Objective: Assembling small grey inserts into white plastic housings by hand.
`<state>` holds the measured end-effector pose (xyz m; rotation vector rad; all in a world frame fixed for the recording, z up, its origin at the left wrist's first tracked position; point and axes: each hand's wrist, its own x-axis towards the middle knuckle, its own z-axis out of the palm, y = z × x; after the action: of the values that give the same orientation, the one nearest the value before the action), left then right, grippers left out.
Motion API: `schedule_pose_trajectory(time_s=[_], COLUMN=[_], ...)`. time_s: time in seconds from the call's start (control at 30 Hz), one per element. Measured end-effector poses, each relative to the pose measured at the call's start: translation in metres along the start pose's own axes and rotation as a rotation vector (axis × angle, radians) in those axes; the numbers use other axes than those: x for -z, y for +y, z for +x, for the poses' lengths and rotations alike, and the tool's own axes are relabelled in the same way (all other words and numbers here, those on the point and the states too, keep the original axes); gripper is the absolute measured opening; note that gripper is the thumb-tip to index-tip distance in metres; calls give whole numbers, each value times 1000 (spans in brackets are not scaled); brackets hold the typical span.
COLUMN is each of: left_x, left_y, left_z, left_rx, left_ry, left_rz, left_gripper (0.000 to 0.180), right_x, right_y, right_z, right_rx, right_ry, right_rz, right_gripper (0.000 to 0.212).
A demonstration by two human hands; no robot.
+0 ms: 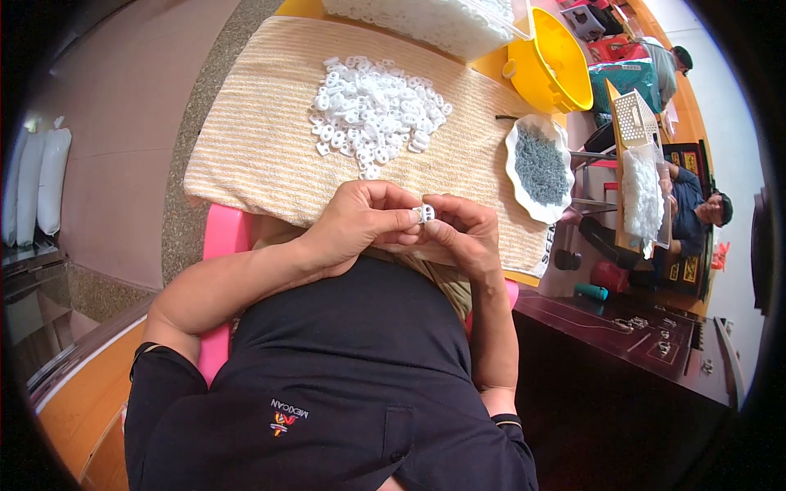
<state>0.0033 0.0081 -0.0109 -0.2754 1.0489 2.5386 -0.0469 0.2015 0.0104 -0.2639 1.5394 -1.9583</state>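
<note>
My left hand (pixel 360 222) and my right hand (pixel 463 233) meet in front of my chest, at the near edge of a beige striped towel (pixel 254 139). Together they pinch one small white plastic piece (pixel 424 213) between the fingertips. A heap of like white plastic pieces (pixel 372 110) lies on the towel beyond the hands. To the right of the hands stands a white scalloped dish (pixel 521 188) filled with small grey metal parts (pixel 542 166).
A yellow bowl (pixel 565 57) and a clear tub of white pieces (pixel 434 24) stand at the table's far end. A pink seat (pixel 221 237) shows under my left arm. Other people sit at a table on the right (pixel 692 204). A dark cabinet top (pixel 639 344) lies low right.
</note>
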Motion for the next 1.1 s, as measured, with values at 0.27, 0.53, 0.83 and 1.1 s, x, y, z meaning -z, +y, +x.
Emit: schedule_pose_trajectory(time_s=[0.27, 0.53, 0.83, 1.1], left_x=[-1, -2, -1, -1], left_y=[1, 2, 4, 4], left_z=[0, -1, 0, 0], left_rx=[13, 33, 56, 82], left_ry=[1, 0, -26, -59], left_rz=[3, -24, -30, -47], left_gripper=[12, 11, 12, 13], right_x=[0, -1, -1, -1], right_y=[1, 2, 1, 2], right_z=[1, 0, -2, -2], right_rx=[9, -24, -27, 2], right_ry=[-12, 10, -16, -46], right_rz=[44, 56, 108, 145], right_gripper=[31, 30, 29, 28])
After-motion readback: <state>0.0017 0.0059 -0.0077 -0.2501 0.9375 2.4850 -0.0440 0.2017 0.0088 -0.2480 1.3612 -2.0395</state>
